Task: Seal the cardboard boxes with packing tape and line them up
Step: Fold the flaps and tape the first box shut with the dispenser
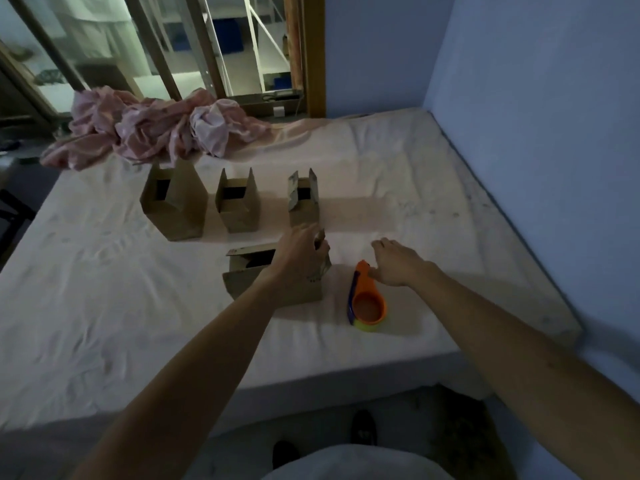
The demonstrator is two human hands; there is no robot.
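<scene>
Several small cardboard boxes stand on a white mattress (104,306) with their top flaps up. Three sit in a far row: a large one (173,206), a middle one (237,207) and a smaller one (304,200). A nearer box (252,275) sits in front of them. My left hand (301,251) lies over its right side, fingers curled on a flap. An orange tape dispenser (367,299) with a yellow roll lies just right of that box. My right hand (394,261) hovers open above the dispenser's handle end, holding nothing.
A crumpled pink cloth (149,129) is heaped at the mattress's far left edge. A blue wall (536,116) runs along the right side, close to the mattress. A window with a wooden frame (313,53) is behind. My feet (362,427) stand at the near edge.
</scene>
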